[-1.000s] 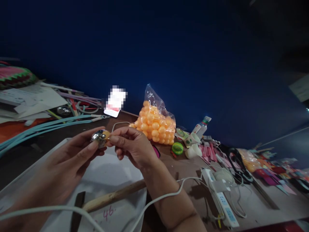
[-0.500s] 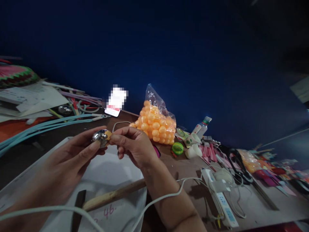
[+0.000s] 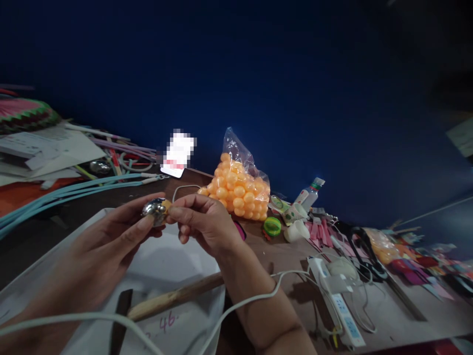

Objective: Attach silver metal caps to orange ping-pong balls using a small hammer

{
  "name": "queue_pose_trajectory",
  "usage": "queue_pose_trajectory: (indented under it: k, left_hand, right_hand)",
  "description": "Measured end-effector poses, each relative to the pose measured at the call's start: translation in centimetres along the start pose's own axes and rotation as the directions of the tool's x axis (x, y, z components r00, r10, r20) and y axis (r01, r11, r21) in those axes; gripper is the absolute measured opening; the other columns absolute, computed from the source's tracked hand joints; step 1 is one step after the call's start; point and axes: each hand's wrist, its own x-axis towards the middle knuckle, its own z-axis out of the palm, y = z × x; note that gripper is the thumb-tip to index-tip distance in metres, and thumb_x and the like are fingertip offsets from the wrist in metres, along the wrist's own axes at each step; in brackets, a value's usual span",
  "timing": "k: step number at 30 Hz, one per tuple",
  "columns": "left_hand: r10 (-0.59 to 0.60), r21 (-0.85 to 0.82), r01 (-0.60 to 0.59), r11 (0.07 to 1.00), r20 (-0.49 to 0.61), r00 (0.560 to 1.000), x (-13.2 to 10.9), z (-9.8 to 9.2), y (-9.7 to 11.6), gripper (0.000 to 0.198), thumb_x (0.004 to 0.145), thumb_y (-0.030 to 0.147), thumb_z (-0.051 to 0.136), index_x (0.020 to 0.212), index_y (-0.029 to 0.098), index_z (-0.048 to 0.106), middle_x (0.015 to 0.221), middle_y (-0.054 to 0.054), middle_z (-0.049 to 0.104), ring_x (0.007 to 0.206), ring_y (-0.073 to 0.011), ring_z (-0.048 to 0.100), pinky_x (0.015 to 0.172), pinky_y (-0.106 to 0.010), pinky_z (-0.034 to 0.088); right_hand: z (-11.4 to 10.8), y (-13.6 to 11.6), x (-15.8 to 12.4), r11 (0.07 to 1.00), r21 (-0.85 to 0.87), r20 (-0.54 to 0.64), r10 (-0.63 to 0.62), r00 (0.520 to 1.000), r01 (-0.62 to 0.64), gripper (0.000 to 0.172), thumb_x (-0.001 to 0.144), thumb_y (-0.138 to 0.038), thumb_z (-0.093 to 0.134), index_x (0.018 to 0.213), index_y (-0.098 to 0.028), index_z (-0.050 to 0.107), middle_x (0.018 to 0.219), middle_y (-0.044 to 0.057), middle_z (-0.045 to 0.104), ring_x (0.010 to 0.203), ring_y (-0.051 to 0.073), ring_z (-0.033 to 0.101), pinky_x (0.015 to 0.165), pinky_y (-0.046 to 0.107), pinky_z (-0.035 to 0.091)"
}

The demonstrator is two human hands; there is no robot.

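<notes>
My left hand [image 3: 107, 244] pinches a shiny silver ball-shaped piece [image 3: 154, 209] between thumb and fingers. My right hand [image 3: 205, 222] is closed in a pinch on a small orange ball [image 3: 165, 204] pressed against that silver piece. Both hands hover above a white sheet [image 3: 166, 266] on the brown table. A hammer with a wooden handle [image 3: 173, 298] lies on the sheet just below my hands. A white cable [image 3: 254, 297] drapes over my right forearm.
A clear bag of orange balls [image 3: 238, 190] stands behind my hands. Light blue cords [image 3: 70, 194] and papers lie at the left. To the right are a green ring [image 3: 272, 226], white cups [image 3: 295, 230], a small bottle [image 3: 309, 194], a power strip [image 3: 342, 305] and scissors [image 3: 364, 251].
</notes>
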Motion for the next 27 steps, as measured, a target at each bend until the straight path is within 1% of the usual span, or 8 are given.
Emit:
queue_pose_trajectory:
  k: [5,9,17,23,27]
  left_hand:
    - [0.005,-0.014,-0.004,1.0,0.023,1.0,0.11,-0.25,-0.08,0.068,0.04,0.046,0.095,0.103,0.027,0.08,0.087,-0.004,0.08,0.074,-0.0159,0.067,0.062,-0.019,0.056]
    - [-0.001,-0.008,0.001,1.0,0.008,1.0,0.14,-0.12,-0.12,0.071,0.035,0.047,0.096,0.102,0.026,0.08,0.087,-0.005,0.08,0.074,-0.0173,0.067,0.061,-0.019,0.056]
    - [0.002,0.005,-0.002,1.0,0.027,1.0,0.31,-0.29,-0.25,0.073,0.038,0.049,0.095,0.106,0.028,0.079,0.09,-0.005,0.08,0.076,-0.0181,0.066,0.063,-0.02,0.056]
    - [0.034,0.019,-0.035,0.999,0.052,0.998,0.46,-0.48,-0.6,0.069,0.044,0.049,0.094,0.108,0.028,0.078,0.091,-0.004,0.079,0.077,-0.0182,0.066,0.064,-0.02,0.056]
    - [0.025,0.015,-0.026,1.0,0.051,0.998,0.41,-0.48,-0.55,0.072,0.043,0.05,0.094,0.109,0.027,0.078,0.092,-0.005,0.08,0.078,-0.019,0.066,0.065,-0.021,0.056]
  right_hand:
    - [-0.13,-0.09,0.0,0.999,0.039,0.028,0.033,0.999,-0.034,0.028,0.065,-0.031,0.089,0.078,-0.016,0.07,0.069,-0.001,0.068,0.047,0.004,0.051,0.045,0.017,0.046]
    - [-0.13,-0.21,0.0,0.995,0.071,0.038,0.062,0.997,-0.064,0.029,0.063,-0.03,0.09,0.077,-0.015,0.07,0.065,-0.002,0.067,0.046,0.004,0.052,0.045,0.016,0.047]
    - [-0.24,-0.19,0.05,0.995,0.083,0.053,0.051,0.997,-0.055,0.026,0.066,-0.028,0.089,0.078,-0.014,0.071,0.069,0.0,0.07,0.047,0.004,0.054,0.045,0.015,0.05]
    - [-0.26,-0.15,0.08,0.996,0.075,0.043,0.051,0.998,-0.054,0.025,0.065,-0.026,0.089,0.076,-0.014,0.071,0.061,-0.003,0.065,0.047,0.005,0.053,0.045,0.015,0.05]
    - [-0.22,-0.2,0.04,0.996,0.067,0.042,0.054,0.998,-0.057,0.025,0.064,-0.027,0.089,0.076,-0.014,0.071,0.062,-0.002,0.065,0.046,0.005,0.053,0.044,0.015,0.05]
